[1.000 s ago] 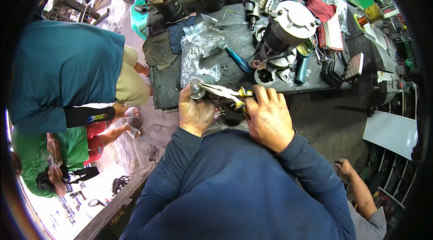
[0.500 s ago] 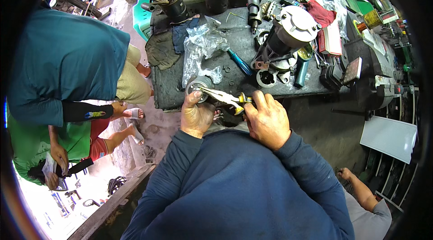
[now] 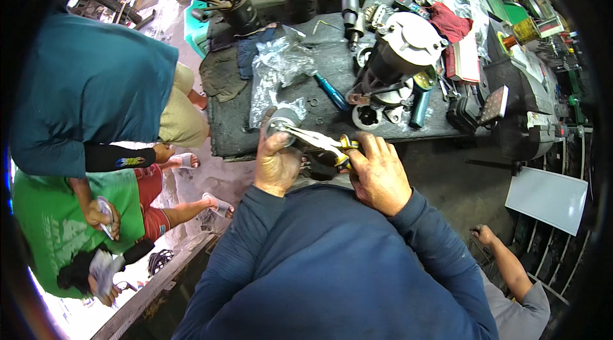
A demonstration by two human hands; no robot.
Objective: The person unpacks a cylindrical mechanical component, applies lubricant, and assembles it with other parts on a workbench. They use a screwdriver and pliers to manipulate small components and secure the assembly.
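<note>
Now curling the left grip (image 3: 277,166) further around the round metal part (image 3: 292,115) left of frame centre, clasping it perhaps more firmly, while holding pliers (image 3: 322,141) against it in the right grip (image 3: 383,173).

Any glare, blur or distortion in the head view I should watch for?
Head view: the ground at lower left is blown out to white; the clear plastic bag carries bright glints; fisheye warp makes the person in teal look tipped sideways; the pliers show clearly, but their tip detail is too small to judge.
</note>
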